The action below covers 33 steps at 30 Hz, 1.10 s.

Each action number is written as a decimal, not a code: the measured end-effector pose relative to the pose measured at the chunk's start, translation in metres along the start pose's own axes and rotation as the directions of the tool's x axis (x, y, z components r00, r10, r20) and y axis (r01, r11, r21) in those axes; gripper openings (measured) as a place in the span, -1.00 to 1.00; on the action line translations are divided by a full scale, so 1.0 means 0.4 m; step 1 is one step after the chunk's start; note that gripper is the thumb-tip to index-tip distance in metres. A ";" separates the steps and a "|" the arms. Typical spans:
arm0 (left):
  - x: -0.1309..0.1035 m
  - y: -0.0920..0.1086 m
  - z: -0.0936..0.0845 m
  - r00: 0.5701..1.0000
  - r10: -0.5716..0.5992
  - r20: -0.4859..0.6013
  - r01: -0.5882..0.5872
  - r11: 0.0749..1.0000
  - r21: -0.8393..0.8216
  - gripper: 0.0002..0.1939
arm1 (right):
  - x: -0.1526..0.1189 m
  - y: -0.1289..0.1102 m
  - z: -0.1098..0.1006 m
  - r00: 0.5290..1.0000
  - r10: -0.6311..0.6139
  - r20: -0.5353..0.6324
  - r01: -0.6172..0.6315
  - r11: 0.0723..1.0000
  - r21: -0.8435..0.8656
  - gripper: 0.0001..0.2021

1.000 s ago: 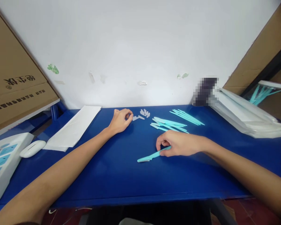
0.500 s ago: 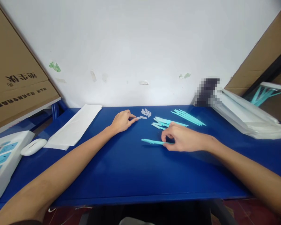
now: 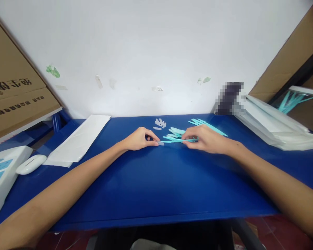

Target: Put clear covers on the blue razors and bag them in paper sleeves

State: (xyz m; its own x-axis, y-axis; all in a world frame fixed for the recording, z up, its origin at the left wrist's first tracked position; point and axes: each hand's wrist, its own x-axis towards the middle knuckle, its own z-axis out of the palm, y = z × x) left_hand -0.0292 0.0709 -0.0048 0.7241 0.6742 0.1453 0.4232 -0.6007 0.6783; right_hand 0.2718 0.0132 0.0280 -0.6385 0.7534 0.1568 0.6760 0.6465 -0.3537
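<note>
My left hand (image 3: 141,139) pinches a small translucent cap (image 3: 161,143) between thumb and fingertips. From the right, my right hand (image 3: 205,139) grips a slim teal eyebrow razor (image 3: 174,141) by its handle. The razor's tip points left and meets the cap or lies right at it; which of the two is too small to tell. Just behind sits a pile of teal razors with pale covers (image 3: 176,131), partly hidden by my right hand. More teal razors (image 3: 211,127) lie beyond that hand. Several loose translucent caps (image 3: 160,122) are heaped near the wall.
A folded white sheet (image 3: 79,140) lies on the blue table (image 3: 135,191) at left, near a white oval case (image 3: 31,164) and a power strip (image 3: 5,177). Clear plastic bags (image 3: 284,128) are stacked at right. A cardboard box (image 3: 15,69) leans at far left.
My left hand has drawn the cap nearer and slightly right, away from the loose caps. My right hand has raised the razor away from the table's front, bringing its tip to the cap.
</note>
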 end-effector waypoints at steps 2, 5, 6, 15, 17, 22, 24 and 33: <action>0.002 -0.008 -0.001 1.000 -0.005 0.005 0.005 1.000 -0.021 -0.72 | 0.001 0.001 0.000 1.000 0.003 -0.012 -0.002 1.000 0.031 -0.79; 0.002 -0.015 -0.002 1.000 0.018 0.005 -0.017 0.999 -0.034 -0.71 | 0.002 0.000 0.003 0.999 0.003 -0.050 -0.001 0.998 0.055 -0.83; 0.002 -0.015 -0.002 1.000 0.024 0.006 -0.024 0.999 -0.032 -0.71 | 0.002 -0.001 0.004 0.998 0.003 -0.056 0.000 0.998 0.058 -0.85; 0.000 -0.001 -0.002 0.999 0.042 0.010 -0.042 0.999 0.001 -0.73 | -0.002 -0.009 -0.008 0.992 0.032 -0.122 -0.027 0.999 0.042 -0.85; -0.001 0.001 -0.002 0.999 0.038 0.010 -0.038 0.999 0.002 -0.73 | -0.001 -0.009 -0.005 0.995 0.023 -0.102 -0.021 1.000 0.018 -0.85; 0.000 -0.006 0.000 0.999 0.049 0.008 -0.048 0.999 -0.014 -0.73 | 0.002 -0.009 0.009 1.000 0.020 -0.014 -0.021 1.000 -0.009 -0.83; 0.001 -0.011 0.001 0.998 0.057 0.007 -0.057 0.998 -0.012 -0.73 | 0.004 -0.011 0.011 1.000 0.006 0.014 -0.006 1.000 -0.010 -0.80; 0.003 -0.011 0.000 0.998 0.070 0.010 -0.069 0.998 -0.006 -0.73 | 0.005 -0.021 0.005 0.995 -0.037 0.087 0.030 0.996 0.081 -0.68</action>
State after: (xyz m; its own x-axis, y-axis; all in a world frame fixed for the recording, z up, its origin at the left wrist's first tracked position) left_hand -0.0304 0.0743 -0.0076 0.7574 0.6263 0.1846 0.3683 -0.6433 0.6712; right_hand 0.2642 0.0090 0.0293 -0.6928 0.7156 0.0887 0.6245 0.6570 -0.4224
